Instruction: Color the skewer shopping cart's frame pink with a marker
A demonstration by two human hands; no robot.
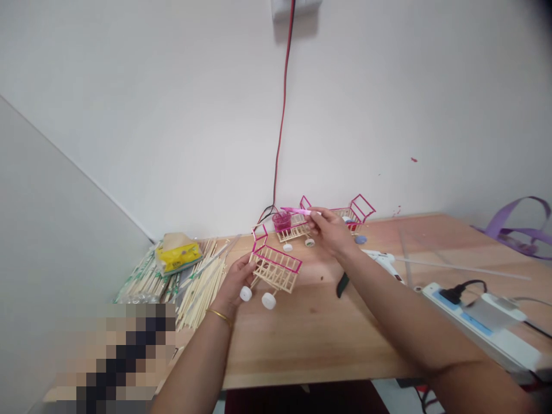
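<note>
My left hand (237, 280) is closed on the rear of a small wooden-stick cart (276, 267), holding it over the table. The cart's upper rails and part of its handle are magenta, its lower sticks bare, and white round wheels show below. Between the fingers of my right hand (332, 230) is a pink paintbrush (297, 211), its dark magenta tip pointing left, above a clear cup of magenta paint (282, 221). Behind that hand stand a second cart (293, 233) and a third cart (362, 208), both with magenta rails and partly hidden.
Bundled wooden sticks (200, 293) lie at left beside a yellow packet (179, 257). To the right are a white glue gun (382, 259), a power strip (470, 322) with plugs and a purple strap (513, 221). A red-black cable (282, 103) runs down the wall.
</note>
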